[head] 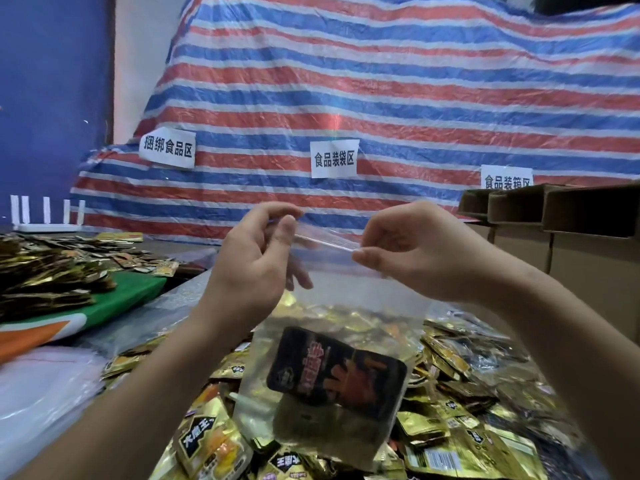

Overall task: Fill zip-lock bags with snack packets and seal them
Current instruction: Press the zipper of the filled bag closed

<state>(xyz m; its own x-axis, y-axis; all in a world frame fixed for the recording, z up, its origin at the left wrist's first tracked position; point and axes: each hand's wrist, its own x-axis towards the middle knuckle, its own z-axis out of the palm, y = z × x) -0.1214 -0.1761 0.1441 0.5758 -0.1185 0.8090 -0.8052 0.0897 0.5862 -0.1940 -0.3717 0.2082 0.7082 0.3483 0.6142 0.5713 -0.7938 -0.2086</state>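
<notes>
A red, white and blue striped woven plastic tarpaulin [381, 81] fills most of the background, draped over a tall bulk and creased in long folds. Three white paper signs with black Chinese characters are stuck to it: one at the left [168, 147], one in the middle [334, 159], and one at the right [506, 178] partly hidden behind a row of open brown cardboard boxes [554, 216]. To the left stands a dark blue wall [52, 98], with a pale pinkish strip of wall [138, 57] between it and the tarpaulin. A white router with upright antennas [46, 216] sits on the far left of the desk [194, 289], near a green and orange cloth [114, 303]. The light is even and indoor.
</notes>
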